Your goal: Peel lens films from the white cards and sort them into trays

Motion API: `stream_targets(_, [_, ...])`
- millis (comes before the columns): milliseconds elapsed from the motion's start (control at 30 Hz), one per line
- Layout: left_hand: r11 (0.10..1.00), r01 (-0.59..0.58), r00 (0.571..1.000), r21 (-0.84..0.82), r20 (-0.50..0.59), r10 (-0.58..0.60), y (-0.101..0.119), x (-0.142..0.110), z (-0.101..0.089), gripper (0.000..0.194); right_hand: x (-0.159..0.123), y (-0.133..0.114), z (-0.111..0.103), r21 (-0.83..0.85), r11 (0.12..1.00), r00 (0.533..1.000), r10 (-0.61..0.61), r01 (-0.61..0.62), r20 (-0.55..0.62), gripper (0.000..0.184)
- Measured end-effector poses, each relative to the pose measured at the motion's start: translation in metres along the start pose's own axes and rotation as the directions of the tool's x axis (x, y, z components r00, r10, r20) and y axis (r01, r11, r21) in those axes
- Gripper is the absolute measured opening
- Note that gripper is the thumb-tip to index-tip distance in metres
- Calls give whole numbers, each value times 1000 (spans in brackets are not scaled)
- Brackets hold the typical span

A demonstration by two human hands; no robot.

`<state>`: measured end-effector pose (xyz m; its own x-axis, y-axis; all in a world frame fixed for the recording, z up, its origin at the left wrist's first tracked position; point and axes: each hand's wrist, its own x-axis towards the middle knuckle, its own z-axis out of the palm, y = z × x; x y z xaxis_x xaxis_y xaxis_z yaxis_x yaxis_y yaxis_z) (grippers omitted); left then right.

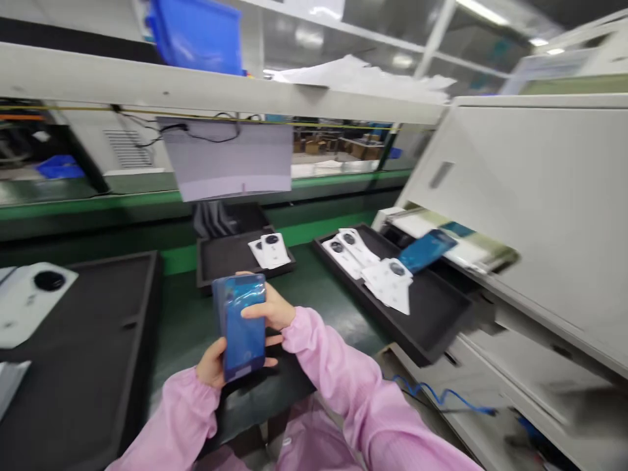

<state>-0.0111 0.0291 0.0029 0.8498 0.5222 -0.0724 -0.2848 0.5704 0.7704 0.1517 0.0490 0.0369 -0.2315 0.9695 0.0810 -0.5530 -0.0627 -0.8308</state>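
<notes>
Between my two hands, above the dark green bench top, is a small stack of phone-sized blue film-covered panels [244, 333]; their glossy faces reflect the lights. My left hand [212, 363] grips the lower left edge, its thumb in front and fingertips emerging behind on the right. On the upper right, my right hand [275, 307] lays its thumb across the front panel, with its other fingers mostly hidden behind the stack. Just beyond my hands, a black tray [220, 252] carries white phone back covers [275, 250] with round dark camera areas.
To the right, another black tray [426, 327] holds several white covers [390, 281], and a blue panel [428, 250] leans between it and a white machine [530, 176]. A large black tray [73, 392] at left bears a white cover [32, 304]. A shelf [304, 98] spans above.
</notes>
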Motion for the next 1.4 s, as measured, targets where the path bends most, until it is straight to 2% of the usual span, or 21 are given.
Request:
stream_targets(33, [999,10,1000,-49,20,-9,-2,-1,1,72,2,4,-2,-19,1000,1000,17,-17,10,78])
stream_targets(100, [996,-33,999,-83,-26,31,-3,-4,2,59,7,13,-12,-38,998,998,52,-50,46,65])
stream_targets(167, [999,-10,994,-31,-113,7,-3,-5,5,50,10,21,-25,-47,996,992,85,-81,91,55])
stream_targets(233, [998,45,978,45,-204,-35,-6,-5,8,45,10,25,-37,-61,992,986,118,-112,119,55])
stream_targets(300, [980,58,943,192,-331,9,-12,-3,10,41,8,25,-43,-62,994,991,94,-88,100,65])
stream_targets(367, [941,56,891,335,-443,105,-18,1,11,40,6,24,-43,-40,999,997,10,-7,75,87])
stream_targets(433, [878,56,842,475,-495,214,-22,5,11,46,4,25,-38,-22,997,995,-68,70,77,111])
stream_targets(500, [768,37,818,640,-461,345,-23,8,12,60,1,28,-31,-39,994,992,-96,100,79,125])
stream_targets(600, [508,26,791,861,-329,515,-21,11,17,83,-4,33,-21,-124,985,992,-120,122,21,126])
stream_targets(667, [420,53,784,906,-298,545,-20,10,20,91,-8,34,-16,-176,974,990,-143,141,5,127])
stream_targets(733, [369,94,779,925,-299,551,-18,10,21,96,-11,34,-11,-204,963,984,-180,176,0,130])
stream_targets(833, [360,100,777,927,-299,554,-17,10,23,98,-14,32,-5,-209,954,975,-223,215,-17,128])
stream_targets(1000, [432,129,776,893,-362,517,-14,12,29,101,-16,24,-4,-214,949,971,-237,229,-10,112])
stream_targets(1133, [429,132,725,894,-382,573,-15,11,30,97,-18,21,-3,-270,937,975,-218,221,44,115])
stream_targets(1200, [396,174,674,902,-402,620,-18,10,27,96,-20,25,3,-297,929,971,-238,221,-23,122])
stream_targets(1300, [316,303,605,899,-438,665,-21,9,23,99,-24,34,14,-289,935,936,-275,206,-219,125])
stream_targets(1333, [299,324,600,898,-439,669,-22,9,23,102,-24,36,15,-292,935,920,-283,202,-271,119])
stream_targets(1400, [302,305,630,903,-429,647,-20,8,22,111,-21,34,11,-315,925,896,-313,212,-314,99])
